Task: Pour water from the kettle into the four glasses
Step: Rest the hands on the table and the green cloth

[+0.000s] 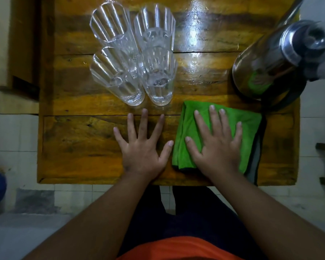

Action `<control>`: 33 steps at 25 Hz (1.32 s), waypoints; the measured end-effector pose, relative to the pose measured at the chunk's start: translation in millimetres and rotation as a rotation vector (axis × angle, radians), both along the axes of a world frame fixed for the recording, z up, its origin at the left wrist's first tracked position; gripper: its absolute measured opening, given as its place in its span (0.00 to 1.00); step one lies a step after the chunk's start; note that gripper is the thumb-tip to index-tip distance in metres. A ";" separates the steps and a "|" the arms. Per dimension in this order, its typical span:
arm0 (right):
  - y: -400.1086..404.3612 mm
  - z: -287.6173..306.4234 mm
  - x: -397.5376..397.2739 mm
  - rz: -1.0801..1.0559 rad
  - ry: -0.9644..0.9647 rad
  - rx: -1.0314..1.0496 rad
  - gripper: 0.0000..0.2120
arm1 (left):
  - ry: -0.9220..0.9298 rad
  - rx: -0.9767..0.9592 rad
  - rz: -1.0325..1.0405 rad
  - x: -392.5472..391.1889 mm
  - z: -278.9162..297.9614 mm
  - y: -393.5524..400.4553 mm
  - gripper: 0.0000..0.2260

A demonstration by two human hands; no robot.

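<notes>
Several clear ribbed glasses stand upright in a tight square on the wooden table (75, 147): far left glass (109, 25), far right glass (155, 25), near left glass (116, 79), near right glass (159, 81). Whether they hold water I cannot tell. A steel kettle (276, 55) stands at the table's right edge, its lid shut. My left hand (143, 147) lies flat on the wood just in front of the glasses, fingers spread. My right hand (216, 141) rests flat on a folded green cloth (251, 121), below the kettle.
The table is small; its near edge is close to my body and tiled floor shows on both sides. A wooden cabinet (21, 44) stands to the left. The kettle's dark cord (259, 147) runs down past the cloth's right side.
</notes>
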State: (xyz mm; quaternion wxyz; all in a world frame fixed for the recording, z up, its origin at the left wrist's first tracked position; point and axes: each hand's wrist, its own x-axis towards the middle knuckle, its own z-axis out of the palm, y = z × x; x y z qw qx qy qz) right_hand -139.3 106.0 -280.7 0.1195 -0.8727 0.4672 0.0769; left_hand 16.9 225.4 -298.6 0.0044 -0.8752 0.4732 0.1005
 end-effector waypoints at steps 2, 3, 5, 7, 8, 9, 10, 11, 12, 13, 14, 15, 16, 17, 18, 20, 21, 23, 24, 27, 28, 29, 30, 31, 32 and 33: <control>-14.2 0.0 16.9 -0.024 -0.021 0.004 0.33 | -0.002 0.002 0.006 -0.3 0.8 -2.4 0.32; -22.2 -0.6 24.1 -0.020 -0.030 0.001 0.33 | -0.004 0.003 0.008 -0.6 1.1 -3.9 0.32; -35.8 -2.8 33.5 0.002 -0.037 -0.010 0.33 | -0.002 0.010 0.005 -0.7 1.2 -4.9 0.33; -43.7 -5.1 39.3 0.013 -0.043 -0.024 0.33 | -0.006 0.016 0.001 0.2 0.8 -2.2 0.33; -46.2 -6.0 41.7 0.017 -0.044 -0.029 0.33 | -0.008 0.016 0.001 0.4 0.5 -1.1 0.34; -48.4 -6.6 43.8 0.026 -0.045 -0.033 0.33 | -0.007 0.013 0.005 0.3 0.4 -0.8 0.33; -51.1 -7.2 45.6 0.034 -0.049 -0.037 0.33 | -0.004 0.007 0.009 0.1 0.3 -0.9 0.33; -54.5 -7.6 47.4 0.042 -0.055 -0.041 0.33 | -0.002 0.000 0.012 0.0 0.3 -1.8 0.33; -58.2 -7.5 48.7 0.047 -0.058 -0.045 0.33 | -0.001 -0.005 0.013 -0.3 0.3 -2.6 0.32; -61.0 -7.8 49.4 0.051 -0.059 -0.048 0.33 | 0.000 -0.010 0.014 -0.6 0.0 -3.0 0.32; -62.2 -8.1 50.1 0.054 -0.060 -0.051 0.33 | -0.002 -0.012 0.015 -0.5 -0.7 -3.1 0.32; -61.9 -8.1 50.3 0.058 -0.061 -0.056 0.33 | -0.005 -0.015 0.018 -0.6 -1.1 -2.5 0.32; -60.4 -8.0 49.7 0.063 -0.058 -0.060 0.33 | -0.005 -0.016 0.019 -0.9 -1.4 -2.1 0.32; -58.0 -7.6 48.4 0.067 -0.052 -0.062 0.32 | -0.004 -0.017 0.022 -1.1 -1.3 -1.5 0.32; -55.1 -7.2 46.1 0.073 -0.045 -0.060 0.32 | -0.001 -0.016 0.024 -1.0 -1.2 -1.0 0.32; -46.9 -4.2 37.3 0.088 -0.033 -0.052 0.32 | 0.000 -0.011 0.026 -0.5 -1.6 -0.7 0.33; -40.7 -2.5 30.6 0.100 -0.026 -0.048 0.32 | -0.001 -0.009 0.027 -0.4 -2.0 -0.9 0.33; -19.8 0.4 11.3 0.115 -0.010 -0.039 0.33 | 0.003 -0.013 0.027 -0.7 -1.8 -0.3 0.33; -6.5 1.0 -0.4 0.116 -0.001 -0.030 0.33 | 0.006 -0.015 0.029 -0.9 -1.9 -0.5 0.32; 22.5 0.4 -25.6 0.126 0.044 -0.001 0.34 | 0.010 -0.014 0.032 -1.0 -2.4 -0.3 0.32; 20.7 0.1 -26.7 0.121 0.049 0.004 0.34 | 0.007 -0.015 0.032 -1.7 -2.8 -0.7 0.32; 13.1 -0.2 -22.8 0.110 0.036 0.004 0.33 | 0.002 -0.016 0.031 -2.1 -3.0 -1.5 0.32; 3.4 0.0 -16.6 0.094 0.016 0.003 0.33 | 0.001 -0.015 0.025 -2.6 -3.0 -1.9 0.32; -7.3 0.3 -9.0 0.079 -0.004 -0.001 0.32 | 0.002 -0.013 0.020 -2.8 -3.4 -2.6 0.32; -17.8 0.1 -2.0 0.071 -0.014 -0.007 0.32 | 0.000 -0.012 0.017 -2.5 -4.2 -3.8 0.32; -25.5 -0.6 2.2 0.067 -0.017 -0.015 0.32 | 0.000 -0.014 0.019 -2.6 -4.3 -5.5 0.32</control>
